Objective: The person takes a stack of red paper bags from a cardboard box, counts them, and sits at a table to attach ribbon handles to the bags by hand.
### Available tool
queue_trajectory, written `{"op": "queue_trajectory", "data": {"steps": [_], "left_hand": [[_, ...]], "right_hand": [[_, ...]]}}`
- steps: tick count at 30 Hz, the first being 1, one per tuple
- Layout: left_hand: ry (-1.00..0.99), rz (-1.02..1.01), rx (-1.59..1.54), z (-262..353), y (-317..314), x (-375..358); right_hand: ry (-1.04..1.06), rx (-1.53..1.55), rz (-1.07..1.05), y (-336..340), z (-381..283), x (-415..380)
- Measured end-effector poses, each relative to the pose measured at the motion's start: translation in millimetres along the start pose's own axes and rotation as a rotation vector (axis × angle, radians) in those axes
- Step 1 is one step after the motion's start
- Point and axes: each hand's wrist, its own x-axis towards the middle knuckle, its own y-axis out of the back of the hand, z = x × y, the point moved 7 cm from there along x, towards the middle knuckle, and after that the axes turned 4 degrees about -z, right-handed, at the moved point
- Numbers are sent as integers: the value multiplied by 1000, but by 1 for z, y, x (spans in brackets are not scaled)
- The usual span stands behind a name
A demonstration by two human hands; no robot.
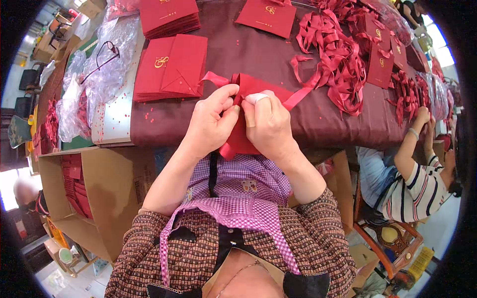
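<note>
My left hand [213, 116] is closed in a pinch at the edge of a red paper bag [243, 139], thumb and forefinger together. Against it, my right hand [271, 121] pinches the same spot, with a white wrap [256, 98] on one finger. A red satin ribbon [300, 93] sticks out on both sides of the bag; its path between my fingers is hidden. The bag lies at the front edge of the table, over my lap. Left of my hands sits a stack of flat red bags [171, 67] with gold lettering.
A dark red cloth [238, 54] covers the table. Loose ribbons [333, 59] are heaped to the right, near more red bags [380, 62]. Crumpled plastic and glasses [102, 59] lie left. Below stands a cardboard box [107, 198] holding red bags. A co-worker in stripes [415, 191] sits right.
</note>
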Motion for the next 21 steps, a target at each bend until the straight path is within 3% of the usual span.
{"op": "queue_trajectory", "data": {"steps": [2, 4, 7, 9, 12, 14, 21], "left_hand": [[-3, -13, -2, 0, 1, 0], [-18, -36, 0, 3, 1, -1], [-134, -44, 160, 17, -2, 0], [-91, -67, 116, 18, -2, 0], [-46, -102, -58, 11, 2, 2], [-108, -79, 19, 20, 7, 4], [-182, -161, 67, 29, 5, 1]], "right_hand": [[-10, 22, 3, 0, 3, -1], [-219, 306, -39, -3, 21, -3], [-167, 247, -38, -1, 14, 0], [-121, 185, -43, 2, 10, 3], [-181, 252, -56, 11, 19, 5], [-303, 519, -152, 13, 27, 3], [-325, 564, -124, 23, 22, -4]]}}
